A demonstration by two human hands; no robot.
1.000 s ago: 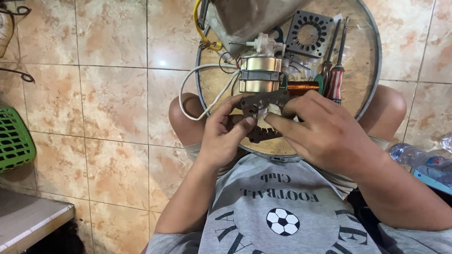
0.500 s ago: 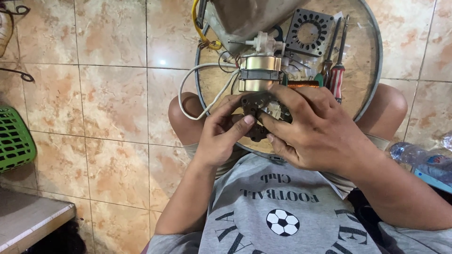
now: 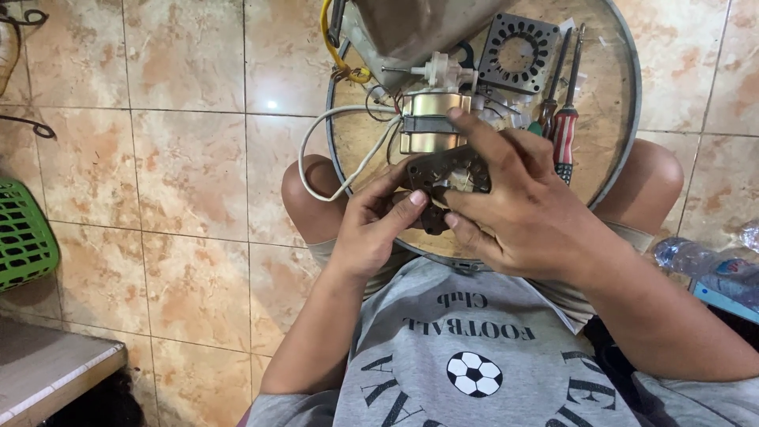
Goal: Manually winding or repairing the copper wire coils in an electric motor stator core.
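Note:
Both hands grip a dark brown round motor end cover (image 3: 452, 171) with slots, over a round wooden tray (image 3: 609, 119) resting on my knees. My left hand (image 3: 378, 225) pinches the cover's left edge with thumb on top. My right hand (image 3: 518, 205) wraps its right side, index finger stretched up to a brass-coloured motor core (image 3: 431, 122). A white shaft piece (image 3: 439, 73) sticks out beyond the core. A white cable (image 3: 336, 150) loops off the tray's left.
On the tray lie a square grey grille cover (image 3: 518, 54), a red-handled screwdriver (image 3: 565, 130) and a dark screwdriver (image 3: 550, 87). A green basket (image 3: 24, 233) sits at left, a plastic bottle (image 3: 700, 257) at right, a grey bench corner (image 3: 47, 372) at lower left on tiled floor.
My right hand has shifted up over the cover, its index finger now reaching the brass-coloured core. The left hand has kept its pinch on the cover's edge.

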